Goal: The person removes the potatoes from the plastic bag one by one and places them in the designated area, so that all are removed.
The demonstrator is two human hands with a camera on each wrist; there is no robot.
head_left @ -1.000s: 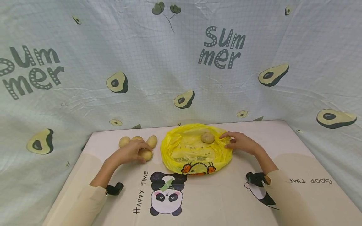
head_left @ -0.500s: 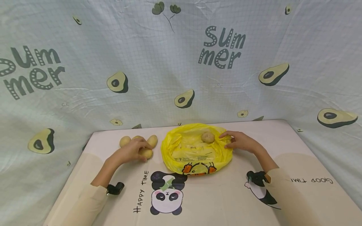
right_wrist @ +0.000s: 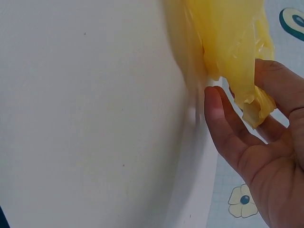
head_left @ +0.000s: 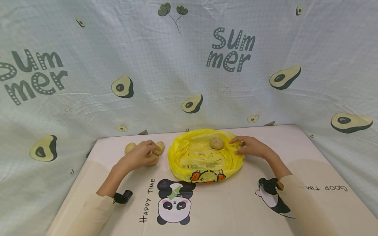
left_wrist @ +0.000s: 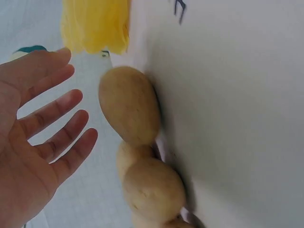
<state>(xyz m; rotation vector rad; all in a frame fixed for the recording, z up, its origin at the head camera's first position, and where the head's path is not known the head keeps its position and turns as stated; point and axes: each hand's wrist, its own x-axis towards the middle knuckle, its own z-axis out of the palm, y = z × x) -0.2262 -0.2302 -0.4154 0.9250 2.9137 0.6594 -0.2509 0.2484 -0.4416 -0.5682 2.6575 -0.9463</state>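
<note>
My left hand [head_left: 138,155] hovers over a small group of potatoes left of the bag. In the left wrist view its fingers are spread and fairly straight, apart from the nearest potato [left_wrist: 128,104]. Another potato [left_wrist: 152,190] lies beside that one. From the head, one potato [head_left: 159,149] shows past my fingertips and another [head_left: 152,159] is partly covered by the hand. A yellow plastic bag [head_left: 176,159] stands with its mouth spread, and one potato [head_left: 217,143] lies inside at the back right. My right hand [head_left: 253,147] holds the bag's right edge, its fingers curled round the plastic [right_wrist: 237,42].
A further potato [head_left: 130,147] sits at the group's left end. The table wears a light cloth printed with a panda [head_left: 174,209] and lettering. Behind its far edge hangs a fabric backdrop [head_left: 165,65] with avocado prints.
My left hand has come off the near potato, and its fingers have shifted up and away toward the far potato. My right hand and the bag have hardly moved.
</note>
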